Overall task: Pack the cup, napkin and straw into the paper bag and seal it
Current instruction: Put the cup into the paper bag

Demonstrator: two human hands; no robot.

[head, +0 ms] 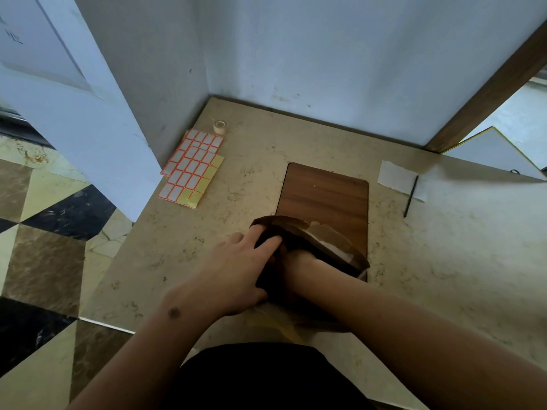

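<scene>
The brown paper bag (307, 247) stands open near the middle of the marble table (444, 261), its far side over the near end of a wooden board (324, 193). The left hand (236, 270) grips the bag's left wall, fingers curled over the rim at about nine o'clock of the mouth. The right hand (299, 258) is plunged inside from the six o'clock side, so I cannot tell whether it is open or closed, or what it holds. A pale shape shows inside the mouth towards three o'clock, probably the cup, though too hidden to be sure.

The white napkin (401, 180) and the black straw (411, 196) lie touching each other at about two o'clock from the bag, well apart from it and not yet packed. Sticker label sheets (192, 167) and a small tape roll (220, 127) sit at about eleven o'clock, near the wall corner.

Risks as I judge them: the rim already looks torn on the far side, so a wrist pulled out fast could rip it further; the bag could tip if the left hand lets go early; the straw could roll off as the napkin is lifted
</scene>
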